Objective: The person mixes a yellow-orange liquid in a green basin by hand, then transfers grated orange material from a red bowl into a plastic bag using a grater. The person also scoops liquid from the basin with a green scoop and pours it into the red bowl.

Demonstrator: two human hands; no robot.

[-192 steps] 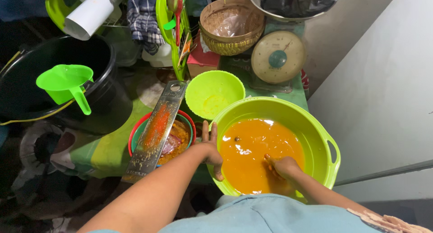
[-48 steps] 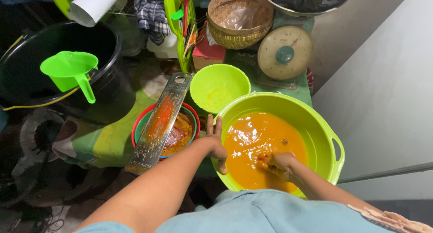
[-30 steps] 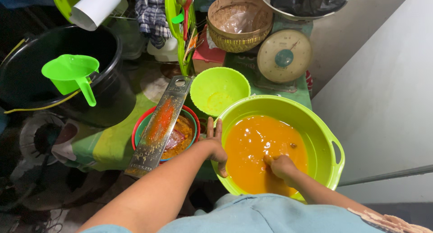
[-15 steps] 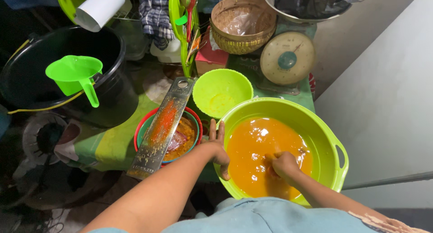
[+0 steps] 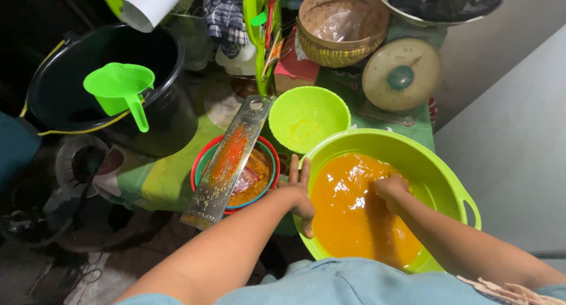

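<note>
right hand (image 5: 390,188): fingertips sunk in orange liquid (image 5: 354,210), grip unreadable | basin (image 5: 413,148): near rim hidden behind blue shirt (image 5: 330,284), bottom centre | metal bowl (image 5: 442,4): cut by top edge, upper right | white roll (image 5: 153,4): top cut off, upper left | red bowl (image 5: 203,157): partly under grater (image 5: 227,163), contents unclear

Bright centre, dim left, slight blur

A low surface covered with a green and yellow patterned cloth (image 5: 171,181) carries a large lime-green plastic basin (image 5: 439,175) filled with orange liquid, a smaller lime-green plastic bowl (image 5: 308,117) just behind it, a red-rimmed round bowl (image 5: 200,163) of orange pulp bridged by a long metal grater (image 5: 227,157), a small red box (image 5: 293,69), a woven wicker basket (image 5: 342,51) and a round cream-coloured dial scale (image 5: 402,75).
</note>
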